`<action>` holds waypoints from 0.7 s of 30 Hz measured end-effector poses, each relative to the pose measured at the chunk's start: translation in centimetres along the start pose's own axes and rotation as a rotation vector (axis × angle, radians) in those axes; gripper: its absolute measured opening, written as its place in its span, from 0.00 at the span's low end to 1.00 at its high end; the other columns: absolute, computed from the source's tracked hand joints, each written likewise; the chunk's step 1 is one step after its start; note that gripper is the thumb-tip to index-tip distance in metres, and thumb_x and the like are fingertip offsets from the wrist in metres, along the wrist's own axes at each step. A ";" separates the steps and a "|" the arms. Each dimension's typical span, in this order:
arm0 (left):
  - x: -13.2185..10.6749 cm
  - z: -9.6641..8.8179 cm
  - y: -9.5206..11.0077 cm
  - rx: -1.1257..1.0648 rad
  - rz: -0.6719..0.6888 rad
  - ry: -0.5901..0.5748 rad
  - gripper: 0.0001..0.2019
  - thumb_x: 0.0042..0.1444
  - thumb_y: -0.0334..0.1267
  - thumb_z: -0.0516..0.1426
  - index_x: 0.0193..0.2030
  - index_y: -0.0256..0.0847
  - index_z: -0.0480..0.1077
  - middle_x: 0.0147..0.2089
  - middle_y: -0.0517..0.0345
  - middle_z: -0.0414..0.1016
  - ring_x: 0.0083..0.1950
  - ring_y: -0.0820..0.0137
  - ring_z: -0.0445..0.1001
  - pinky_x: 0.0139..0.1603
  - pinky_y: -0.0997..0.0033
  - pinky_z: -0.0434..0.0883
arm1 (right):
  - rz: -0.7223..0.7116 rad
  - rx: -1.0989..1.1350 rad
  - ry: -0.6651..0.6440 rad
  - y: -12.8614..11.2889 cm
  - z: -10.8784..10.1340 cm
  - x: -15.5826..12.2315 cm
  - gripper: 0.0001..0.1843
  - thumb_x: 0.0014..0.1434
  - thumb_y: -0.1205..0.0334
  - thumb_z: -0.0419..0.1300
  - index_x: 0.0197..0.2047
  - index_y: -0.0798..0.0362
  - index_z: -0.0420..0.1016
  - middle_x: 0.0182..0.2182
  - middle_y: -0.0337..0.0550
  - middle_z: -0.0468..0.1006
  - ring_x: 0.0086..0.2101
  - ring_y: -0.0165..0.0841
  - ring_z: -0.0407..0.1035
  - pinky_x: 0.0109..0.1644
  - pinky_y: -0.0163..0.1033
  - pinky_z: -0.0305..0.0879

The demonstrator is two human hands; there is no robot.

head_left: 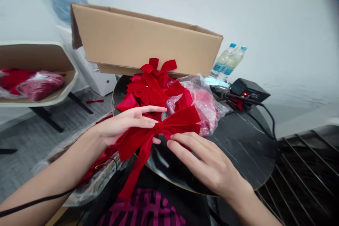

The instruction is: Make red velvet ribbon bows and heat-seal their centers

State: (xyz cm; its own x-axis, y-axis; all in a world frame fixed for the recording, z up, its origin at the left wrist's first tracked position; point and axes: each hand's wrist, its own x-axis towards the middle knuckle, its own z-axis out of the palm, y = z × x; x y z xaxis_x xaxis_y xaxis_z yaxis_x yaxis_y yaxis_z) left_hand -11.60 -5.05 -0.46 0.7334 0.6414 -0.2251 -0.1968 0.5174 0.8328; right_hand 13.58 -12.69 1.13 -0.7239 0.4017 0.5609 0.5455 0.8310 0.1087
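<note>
A large red fabric bow (135,141) with long tails is held up over the front edge of the round table. My left hand (132,122) is closed on its middle, the thumb by the knot and the other fingers behind it. At the bow's lower right, my right hand (197,155) pinches the red fabric between thumb and fingers. Just beyond the hands is a pile of red bows (152,90), and beside it a clear plastic bag (205,102) with more red fabric inside.
Behind the black round table (238,148) stands a cardboard box (150,39). Two bottles (225,61) and a black control unit (250,90) with cables are at the back right. A white chair (70,74) at left bears bagged red fabric. A dark rack (304,169) lies right.
</note>
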 end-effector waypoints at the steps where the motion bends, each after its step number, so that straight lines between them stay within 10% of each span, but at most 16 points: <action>1: -0.3 -0.2 -0.1 0.001 -0.005 0.037 0.29 0.62 0.32 0.62 0.70 0.48 0.66 0.55 0.41 0.82 0.47 0.56 0.85 0.50 0.60 0.80 | 0.015 0.012 -0.025 -0.1 0.2 -0.3 0.14 0.72 0.73 0.50 0.52 0.60 0.77 0.45 0.52 0.83 0.46 0.38 0.78 0.51 0.42 0.76; 5: -1.6 -1.2 -0.2 -0.060 0.027 0.118 0.27 0.61 0.32 0.63 0.67 0.48 0.69 0.50 0.44 0.84 0.45 0.59 0.85 0.51 0.59 0.80 | 0.146 0.067 -0.093 -0.2 1.7 -1.8 0.18 0.68 0.74 0.57 0.59 0.55 0.71 0.52 0.51 0.80 0.52 0.37 0.76 0.59 0.42 0.72; 12: -3.4 -4.0 0.4 -0.060 0.110 0.164 0.25 0.64 0.31 0.61 0.67 0.47 0.68 0.49 0.45 0.84 0.44 0.61 0.85 0.56 0.52 0.78 | 0.326 0.174 -0.234 -1.2 4.4 -2.7 0.18 0.68 0.73 0.57 0.59 0.54 0.67 0.42 0.47 0.80 0.38 0.36 0.77 0.42 0.43 0.75; 21: -4.4 -6.0 1.6 -0.060 0.161 0.141 0.21 0.65 0.29 0.60 0.63 0.45 0.70 0.46 0.45 0.85 0.40 0.62 0.86 0.41 0.69 0.82 | 0.409 0.313 -0.264 -1.0 2.3 -1.5 0.05 0.69 0.61 0.59 0.47 0.45 0.76 0.35 0.39 0.82 0.33 0.33 0.79 0.37 0.35 0.77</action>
State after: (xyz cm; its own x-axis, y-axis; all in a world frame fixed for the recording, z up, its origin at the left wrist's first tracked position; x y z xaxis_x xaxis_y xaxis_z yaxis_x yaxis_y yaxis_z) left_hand -19.06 -3.67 -1.15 0.5920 0.7890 -0.1641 -0.3455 0.4325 0.8328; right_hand 13.13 -13.23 -1.72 -0.5829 0.7635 0.2779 0.6816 0.6457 -0.3442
